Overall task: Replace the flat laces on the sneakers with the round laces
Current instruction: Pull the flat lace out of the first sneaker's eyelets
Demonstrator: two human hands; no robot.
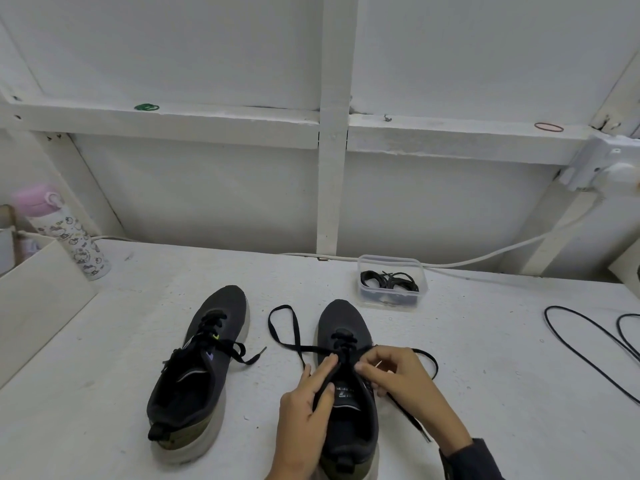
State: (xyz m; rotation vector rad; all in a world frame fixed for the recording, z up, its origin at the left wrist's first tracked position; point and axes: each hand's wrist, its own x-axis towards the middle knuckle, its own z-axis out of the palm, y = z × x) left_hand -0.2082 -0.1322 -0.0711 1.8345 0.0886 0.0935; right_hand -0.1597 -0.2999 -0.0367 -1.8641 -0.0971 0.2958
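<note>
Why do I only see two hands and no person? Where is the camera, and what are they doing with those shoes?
The camera sits on the person's head and looks down, so you see only their hands. Two dark sneakers lie on the white table. The left hand grips the right sneaker. The right hand pinches its flat lace, which is partly pulled loose. The left sneaker is still laced. Behind them sits a clear box with the round laces coiled inside. A pink-lidded bottle stands at the far left.
</note>
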